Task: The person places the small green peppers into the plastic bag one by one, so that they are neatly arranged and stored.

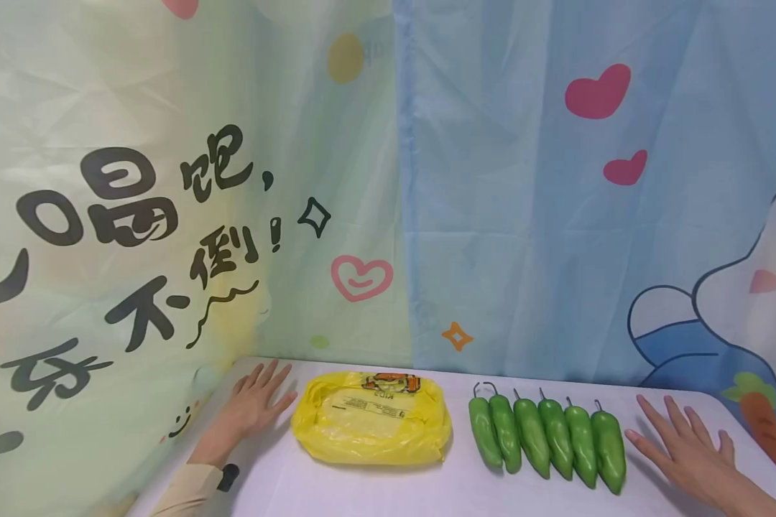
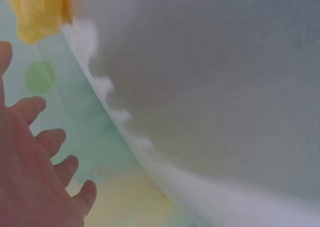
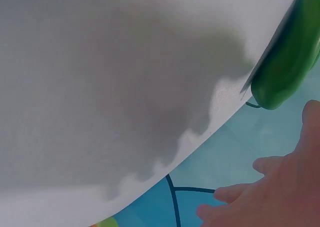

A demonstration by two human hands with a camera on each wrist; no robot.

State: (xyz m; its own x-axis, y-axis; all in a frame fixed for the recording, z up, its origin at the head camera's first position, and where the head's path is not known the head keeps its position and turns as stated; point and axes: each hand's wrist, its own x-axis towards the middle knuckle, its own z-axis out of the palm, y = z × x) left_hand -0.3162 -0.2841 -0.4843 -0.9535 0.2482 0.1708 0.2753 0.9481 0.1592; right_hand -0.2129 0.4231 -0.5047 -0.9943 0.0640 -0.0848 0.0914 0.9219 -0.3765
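Observation:
A yellow plastic bag (image 1: 371,431) with printed lettering lies puffed out on the white table. To its right, several green peppers (image 1: 559,438) lie side by side in a row, stems toward the back. My left hand (image 1: 255,406) is spread just left of the bag, holding nothing. Its fingers show spread in the left wrist view, with the bag's yellow edge (image 2: 42,12) at the upper left. My right hand (image 1: 692,456) is spread to the right of the row, also holding nothing. The right wrist view shows one green pepper (image 3: 287,52) beyond the thumb.
The white tabletop (image 1: 427,495) ends at a printed cloth backdrop (image 1: 491,179) with hearts and a cartoon figure. Another printed cloth with dark lettering (image 1: 132,176) hangs along the left side. A dark band (image 1: 228,477) shows at the left wrist.

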